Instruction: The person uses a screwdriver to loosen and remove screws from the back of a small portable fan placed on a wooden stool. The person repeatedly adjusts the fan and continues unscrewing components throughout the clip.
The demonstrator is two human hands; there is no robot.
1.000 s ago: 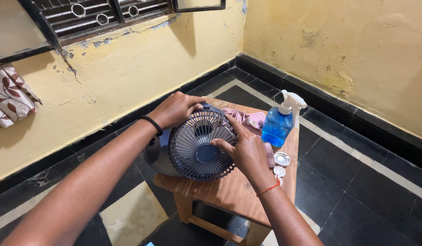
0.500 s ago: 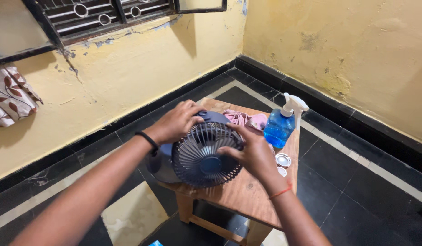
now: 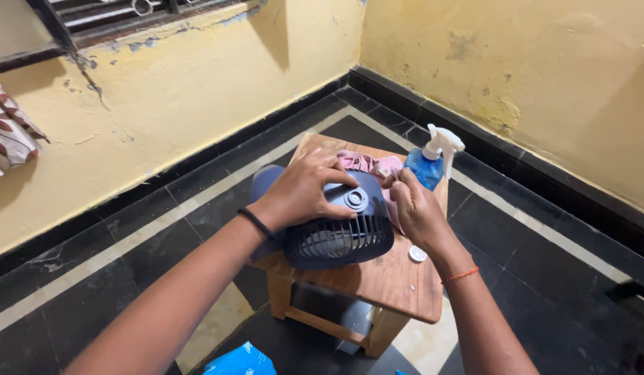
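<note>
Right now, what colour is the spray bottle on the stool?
The spray bottle is blue with a white trigger head, seen in the head view.

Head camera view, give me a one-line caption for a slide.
Left hand steadies a dark blue table fan on a small wooden stool; right hand at its side, spray bottle behind.

Both hands (image 3: pixel 364 198) on dark fan (image 3: pixel 339 232)
</note>
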